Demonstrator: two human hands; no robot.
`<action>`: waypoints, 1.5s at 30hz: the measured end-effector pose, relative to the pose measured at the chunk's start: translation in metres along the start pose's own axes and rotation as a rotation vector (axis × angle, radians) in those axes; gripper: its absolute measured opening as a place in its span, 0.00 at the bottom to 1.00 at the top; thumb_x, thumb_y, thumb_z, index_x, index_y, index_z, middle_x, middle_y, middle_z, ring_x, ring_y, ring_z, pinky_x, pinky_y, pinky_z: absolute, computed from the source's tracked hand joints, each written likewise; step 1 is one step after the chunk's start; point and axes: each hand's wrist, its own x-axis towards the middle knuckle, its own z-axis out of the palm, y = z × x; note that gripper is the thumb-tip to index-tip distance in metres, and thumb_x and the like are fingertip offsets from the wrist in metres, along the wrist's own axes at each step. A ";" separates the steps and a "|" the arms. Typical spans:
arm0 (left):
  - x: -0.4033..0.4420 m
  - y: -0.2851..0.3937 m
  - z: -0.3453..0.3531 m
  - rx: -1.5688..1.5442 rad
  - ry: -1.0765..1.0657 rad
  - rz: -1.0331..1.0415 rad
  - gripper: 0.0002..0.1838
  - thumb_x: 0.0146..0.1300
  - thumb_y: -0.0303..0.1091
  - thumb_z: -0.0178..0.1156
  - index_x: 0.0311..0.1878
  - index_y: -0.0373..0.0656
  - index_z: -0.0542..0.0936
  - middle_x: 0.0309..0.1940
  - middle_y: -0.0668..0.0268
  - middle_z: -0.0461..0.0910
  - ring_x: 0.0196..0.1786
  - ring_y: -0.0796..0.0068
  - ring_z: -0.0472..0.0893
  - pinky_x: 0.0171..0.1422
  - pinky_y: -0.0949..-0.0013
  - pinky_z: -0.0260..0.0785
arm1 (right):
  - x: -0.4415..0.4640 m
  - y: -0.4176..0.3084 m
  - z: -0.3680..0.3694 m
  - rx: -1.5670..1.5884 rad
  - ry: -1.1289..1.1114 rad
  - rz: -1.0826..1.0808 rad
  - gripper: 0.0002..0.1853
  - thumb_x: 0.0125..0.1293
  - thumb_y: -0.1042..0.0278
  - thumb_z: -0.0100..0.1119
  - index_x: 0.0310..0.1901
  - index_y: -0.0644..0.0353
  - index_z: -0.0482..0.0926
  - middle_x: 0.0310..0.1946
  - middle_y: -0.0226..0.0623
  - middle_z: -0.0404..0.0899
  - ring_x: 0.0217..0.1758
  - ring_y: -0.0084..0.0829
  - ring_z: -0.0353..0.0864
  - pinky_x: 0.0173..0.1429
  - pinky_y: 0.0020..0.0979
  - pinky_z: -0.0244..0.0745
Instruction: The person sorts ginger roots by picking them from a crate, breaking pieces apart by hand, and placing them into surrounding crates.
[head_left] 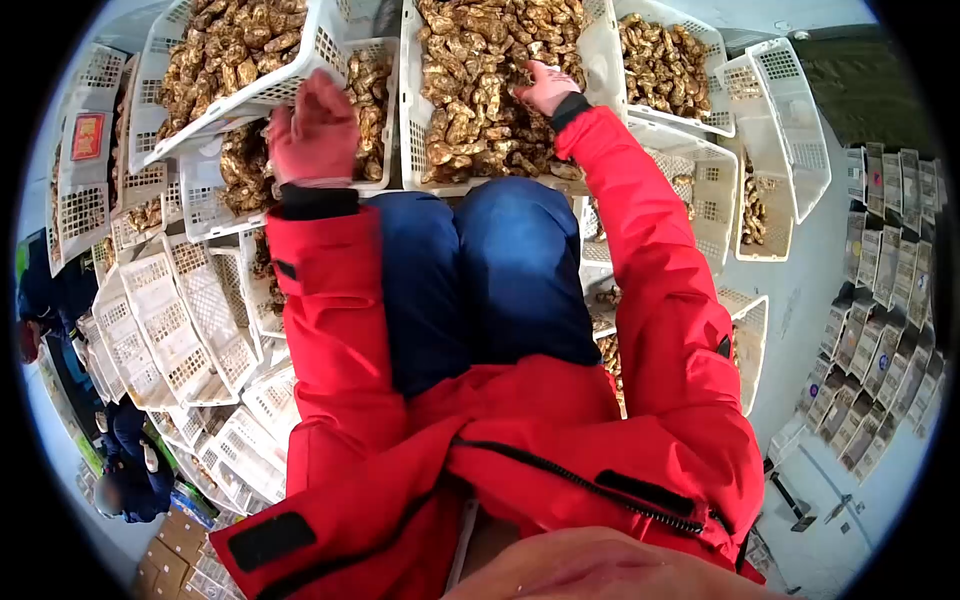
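Note:
My left hand point(314, 132), in a pinkish glove, is raised beside the corner of a tilted white crate point(225, 118). Its fingers are loosely bent with the thumb apart, and I see nothing in it. In the large white middle crate point(408, 110), my right hand point(550, 90), also gloved, reaches down into a heap of brown, knobbly mushroom-like pieces point(470, 85). Its fingers are closed around one mushroom-like piece point(538, 54), partly hidden by the hand. Below the left hand, more such pieces point(245, 165) fill another crate.
A crate of the same pieces point(665, 70) stands at the upper right, with tilted crates point(790, 120) beside it. Stacked white crates point(165, 325) crowd the left side. Another person point(135, 465) is at the lower left. A hammer-like tool point(795, 505) lies at the lower right.

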 end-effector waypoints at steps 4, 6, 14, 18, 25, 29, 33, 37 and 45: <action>-0.017 -0.066 0.011 0.367 -0.104 -0.247 0.16 0.65 0.37 0.47 0.48 0.34 0.70 0.44 0.58 0.75 0.48 0.63 0.76 0.52 0.64 0.70 | 0.016 -0.005 0.029 -0.158 -0.148 0.033 0.29 0.57 0.52 0.55 0.58 0.57 0.65 0.50 0.45 0.75 0.53 0.39 0.74 0.57 0.34 0.68; -0.024 -0.088 0.015 0.559 -0.168 -0.377 0.16 0.66 0.35 0.47 0.51 0.33 0.69 0.49 0.58 0.74 0.50 0.64 0.75 0.54 0.64 0.69 | 0.006 -0.005 0.007 0.152 -0.021 0.158 0.28 0.57 0.56 0.58 0.58 0.59 0.66 0.47 0.44 0.76 0.51 0.38 0.76 0.55 0.33 0.69; -0.011 -0.123 -0.022 1.215 -0.275 -0.325 0.22 0.63 0.40 0.53 0.57 0.39 0.68 0.48 0.61 0.75 0.46 0.69 0.76 0.46 0.67 0.70 | -0.062 -0.053 -0.079 1.999 0.029 -0.266 0.18 0.68 0.70 0.44 0.58 0.60 0.63 0.55 0.38 0.68 0.53 0.29 0.72 0.55 0.31 0.69; -0.011 -0.120 -0.022 1.008 -0.269 -0.320 0.27 0.64 0.46 0.52 0.60 0.40 0.64 0.54 0.62 0.69 0.58 0.66 0.67 0.58 0.58 0.62 | -0.087 -0.096 -0.087 2.012 -0.013 -0.339 0.21 0.64 0.73 0.49 0.58 0.61 0.63 0.54 0.38 0.69 0.53 0.31 0.72 0.58 0.34 0.67; -0.038 -0.099 0.017 1.014 -0.002 -0.165 0.23 0.63 0.38 0.55 0.58 0.39 0.66 0.56 0.54 0.67 0.58 0.55 0.68 0.60 0.57 0.63 | -0.111 -0.090 -0.049 1.458 -0.208 -0.234 0.17 0.58 0.73 0.55 0.49 0.70 0.72 0.41 0.39 0.77 0.44 0.26 0.76 0.49 0.25 0.71; -0.022 -0.082 0.005 0.912 -0.008 -0.215 0.20 0.64 0.34 0.52 0.58 0.39 0.67 0.56 0.53 0.68 0.57 0.54 0.69 0.59 0.58 0.64 | -0.058 -0.029 -0.046 1.044 -0.061 -0.145 0.14 0.60 0.73 0.52 0.48 0.65 0.75 0.39 0.35 0.79 0.41 0.25 0.77 0.47 0.23 0.71; 0.014 -0.064 -0.032 0.801 -0.009 -0.093 0.19 0.65 0.34 0.49 0.57 0.37 0.65 0.56 0.47 0.67 0.59 0.51 0.68 0.61 0.56 0.63 | 0.002 0.047 -0.021 0.455 0.119 0.269 0.17 0.57 0.76 0.47 0.49 0.56 0.76 0.44 0.35 0.79 0.43 0.34 0.79 0.51 0.29 0.72; 0.014 -0.069 -0.020 0.864 -0.043 -0.187 0.24 0.68 0.40 0.42 0.62 0.35 0.57 0.62 0.51 0.61 0.64 0.55 0.62 0.67 0.60 0.57 | 0.023 0.032 -0.001 -0.299 -0.207 0.096 0.23 0.59 0.74 0.41 0.56 0.45 0.71 0.54 0.37 0.73 0.50 0.37 0.76 0.53 0.33 0.72; 0.012 -0.074 -0.010 0.858 -0.158 -0.237 0.25 0.67 0.40 0.45 0.61 0.33 0.59 0.60 0.50 0.63 0.64 0.57 0.63 0.67 0.59 0.56 | 0.033 0.025 0.013 -0.711 -0.341 -0.201 0.14 0.57 0.72 0.50 0.46 0.50 0.75 0.47 0.37 0.76 0.52 0.39 0.75 0.50 0.34 0.73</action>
